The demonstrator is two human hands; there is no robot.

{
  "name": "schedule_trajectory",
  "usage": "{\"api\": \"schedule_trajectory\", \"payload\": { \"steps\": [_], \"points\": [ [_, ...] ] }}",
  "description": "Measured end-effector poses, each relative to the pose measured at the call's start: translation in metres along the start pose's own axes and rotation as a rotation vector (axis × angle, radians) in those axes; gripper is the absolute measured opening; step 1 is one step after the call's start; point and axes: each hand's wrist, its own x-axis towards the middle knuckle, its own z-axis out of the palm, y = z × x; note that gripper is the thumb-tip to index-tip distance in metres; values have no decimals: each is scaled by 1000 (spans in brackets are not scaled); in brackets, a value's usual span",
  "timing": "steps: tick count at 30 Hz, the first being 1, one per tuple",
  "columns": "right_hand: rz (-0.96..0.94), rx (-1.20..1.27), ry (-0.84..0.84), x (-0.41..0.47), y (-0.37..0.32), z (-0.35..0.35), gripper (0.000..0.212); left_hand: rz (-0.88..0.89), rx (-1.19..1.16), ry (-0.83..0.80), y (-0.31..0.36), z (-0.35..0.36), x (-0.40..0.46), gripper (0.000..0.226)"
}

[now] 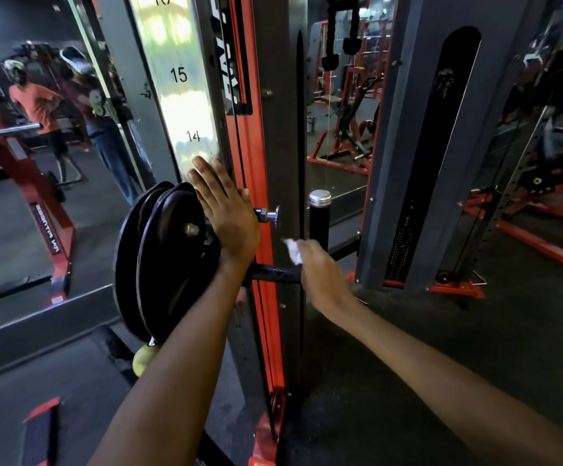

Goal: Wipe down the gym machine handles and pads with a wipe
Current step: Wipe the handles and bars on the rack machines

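Observation:
My left hand lies flat with straight fingers against the machine's numbered steel upright, just below the mark 14 and beside the black pulley wheel. My right hand pinches a small white wipe and sits over the right end of a black horizontal handle bar. A black upright handle with a chrome cap stands just behind the wipe. A chrome pull pin juts out beside my left hand.
The red and grey frame post runs top to bottom in the middle. A mirror at left reflects people and a red rack. A grey weight-stack column stands to the right, red machines behind it. Dark floor below.

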Motion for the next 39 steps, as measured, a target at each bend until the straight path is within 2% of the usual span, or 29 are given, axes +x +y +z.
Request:
{"api": "schedule_trajectory", "payload": {
  "steps": [2, 3, 4, 5, 6, 7, 8, 9, 10, 11, 14, 16, 18, 20, 23, 26, 27, 29, 31, 33, 35, 39],
  "points": [
    [-296, -546, -18, 3, 24, 20, 33, 23, -10, 3, -2, 1, 0, 60],
    [-364, -832, -52, 3, 34, 25, 38, 29, -12, 4, -3, 1, 0, 61],
    [-395, -1058, -89, 1, 44, 33, 43, 34, -17, 4, -3, 1, 0, 61],
    [-335, -1150, -143, 0, 48, 40, 42, 37, -21, 2, -3, 1, 0, 62],
    [-243, -1182, -230, -2, 43, 46, 33, 38, -20, -5, -4, 0, 0, 63],
    [-103, -1088, -213, -2, 31, 46, 23, 39, -17, -14, -3, 0, 0, 63],
    [52, -931, -32, -3, 23, 44, 25, 37, -10, -25, -3, -1, -1, 63],
    [73, -716, -52, -2, 22, 57, 33, 35, -2, -32, -4, -1, -1, 63],
    [108, -607, -76, 6, 21, 72, 37, 36, 5, -35, -4, -1, -1, 64],
    [22, -537, -174, 13, 13, 75, 36, 39, 13, -33, -4, -1, -1, 64],
    [-59, -345, -276, 28, -7, 68, 30, 44, 26, -15, -4, -1, -1, 65],
    [-170, -365, -389, 24, -5, 65, 39, 48, 16, -8, -4, -2, -1, 65],
    [-231, -392, -327, 13, 12, 62, 42, 53, 0, -6, -4, -2, -1, 65],
    [-139, -465, -249, 2, 31, 60, 46, 66, -2, -2, -5, -1, -1, 64],
    [-171, -697, -141, -10, 40, 63, 42, 64, 7, 11, -5, 1, 0, 64],
    [-83, -501, -114, -5, 13, 77, 31, 63, 26, 7, -5, 1, 0, 65],
    [-120, -448, -76, 1, 7, 83, 25, 63, 25, 4, -5, 2, -1, 65],
    [-117, -383, -102, 13, -3, 88, 31, 64, 26, 3, -5, 0, -2, 65],
    [-236, -499, -103, 11, 10, 92, 44, 72, 20, -1, -5, -1, -2, 64],
    [-626, -840, -200, 5, 43, 90, 53, 82, 22, 1, -6, 0, -3, 64],
    [-879, -996, -185, 5, 74, 74, 55, 79, 30, 11, -6, 1, -1, 64],
    [-1061, -1159, -172, -1, 91, 41, 51, 76, 45, 8, -5, 1, 1, 65]
  ]
}}
